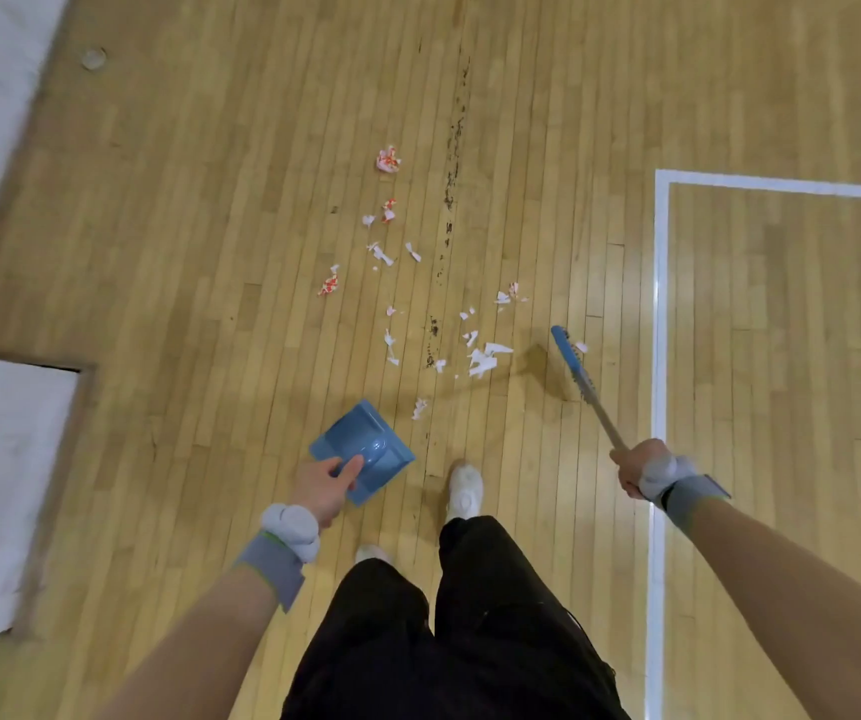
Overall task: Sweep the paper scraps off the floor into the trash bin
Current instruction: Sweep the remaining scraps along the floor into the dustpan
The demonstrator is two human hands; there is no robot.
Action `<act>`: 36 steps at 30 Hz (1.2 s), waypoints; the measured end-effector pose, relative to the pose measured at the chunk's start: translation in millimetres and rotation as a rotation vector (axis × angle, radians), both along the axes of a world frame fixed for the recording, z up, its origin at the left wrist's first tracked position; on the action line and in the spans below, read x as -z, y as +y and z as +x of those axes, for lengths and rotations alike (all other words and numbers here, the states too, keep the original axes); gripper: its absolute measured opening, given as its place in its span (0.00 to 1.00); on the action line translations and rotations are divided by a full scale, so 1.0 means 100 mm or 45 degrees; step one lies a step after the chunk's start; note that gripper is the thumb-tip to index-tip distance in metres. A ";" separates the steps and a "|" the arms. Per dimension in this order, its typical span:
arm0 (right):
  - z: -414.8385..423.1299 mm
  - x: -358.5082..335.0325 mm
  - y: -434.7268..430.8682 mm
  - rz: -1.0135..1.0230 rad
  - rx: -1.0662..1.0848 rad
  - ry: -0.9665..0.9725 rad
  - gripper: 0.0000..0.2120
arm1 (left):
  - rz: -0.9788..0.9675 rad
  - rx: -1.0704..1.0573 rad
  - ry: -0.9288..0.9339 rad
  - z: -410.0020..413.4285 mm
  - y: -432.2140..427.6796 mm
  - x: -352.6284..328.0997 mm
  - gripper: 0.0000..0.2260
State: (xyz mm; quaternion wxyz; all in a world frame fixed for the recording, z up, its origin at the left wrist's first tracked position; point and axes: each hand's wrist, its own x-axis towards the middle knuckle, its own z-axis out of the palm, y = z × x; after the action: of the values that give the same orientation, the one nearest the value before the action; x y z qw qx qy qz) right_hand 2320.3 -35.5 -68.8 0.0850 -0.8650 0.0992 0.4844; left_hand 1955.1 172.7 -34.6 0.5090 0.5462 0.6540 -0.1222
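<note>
Wood floor: paper scraps scattered ahead between dustpan and broom; left hand grips dustpan, right hand wrapped round broom handle

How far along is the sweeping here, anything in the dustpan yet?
Done: nothing visible; the blue dustpan looks empty. In hand: the left hand grips the dustpan, the right hand holds the broom, its head beside the nearest paper scraps. Left: every scrap lies scattered on the floor; no trash bin is in view.
</note>
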 end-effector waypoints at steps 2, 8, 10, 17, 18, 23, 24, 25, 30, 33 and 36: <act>0.28 0.07 0.05 0.025 0.067 -0.013 0.10 | 0.018 0.027 0.004 0.19 0.02 -0.02 0.18; 0.95 0.21 0.22 0.087 0.098 -0.015 0.15 | -0.062 -0.044 0.044 0.52 0.22 -0.06 0.19; 1.09 0.27 0.23 0.096 0.007 0.029 0.15 | -0.082 -0.079 0.045 0.57 0.24 -0.01 0.19; 1.17 0.47 0.13 0.139 0.022 0.065 0.14 | -0.105 -0.113 0.051 0.57 0.17 0.02 0.18; 1.15 0.48 0.10 0.135 0.008 0.078 0.14 | -0.112 -0.135 0.040 0.56 0.16 0.02 0.18; 0.77 0.48 -0.03 0.074 -0.172 0.195 0.16 | -0.124 -0.206 0.027 0.57 0.18 -0.01 0.18; 0.66 0.51 -0.03 0.063 -0.178 0.212 0.12 | -0.116 -0.221 0.026 0.57 0.19 -0.01 0.18; 0.54 0.52 -0.05 0.055 -0.189 0.212 0.07 | -0.110 -0.224 0.028 0.58 0.17 0.00 0.18; -0.17 0.52 -0.09 0.024 -0.293 0.237 0.16 | -0.099 -0.186 0.027 0.63 0.09 -0.03 0.19; -0.53 0.44 -0.06 0.075 -0.236 0.211 0.15 | -0.080 -0.105 0.029 0.65 0.08 -0.04 0.19; -0.70 0.44 0.00 0.057 -0.246 0.175 0.13 | -0.058 -0.050 0.034 0.65 0.09 -0.04 0.19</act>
State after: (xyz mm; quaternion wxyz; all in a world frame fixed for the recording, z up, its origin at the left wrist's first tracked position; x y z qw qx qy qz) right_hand 2250.8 -35.7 -112.5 0.0504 -0.8331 0.0102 0.5507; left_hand 2020.1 181.3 -30.9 0.5150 0.5198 0.6682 -0.1344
